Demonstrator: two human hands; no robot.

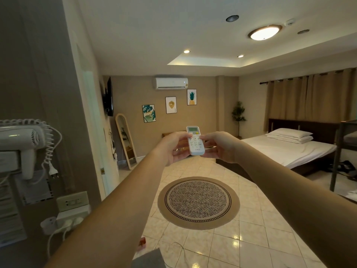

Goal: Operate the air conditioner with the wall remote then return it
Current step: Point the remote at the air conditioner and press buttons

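A white remote (195, 144) with a small grey screen and a yellow button is held out in front of me, its top end aimed at the far wall. My left hand (173, 147) grips its left side, thumb on the upper buttons. My right hand (219, 145) holds its right side, fingertips touching the keypad. The white air conditioner (171, 83) hangs high on the far beige wall, above three framed pictures. Its flap looks closed. No wall holder for the remote can be made out.
A wall-mounted hair dryer (21, 140) with a coiled cord and power sockets (72, 201) are close on my left. A round rug (198, 202) lies on the tiled floor ahead. A bed (289, 149) stands at right, a leaning mirror (126, 141) at left.
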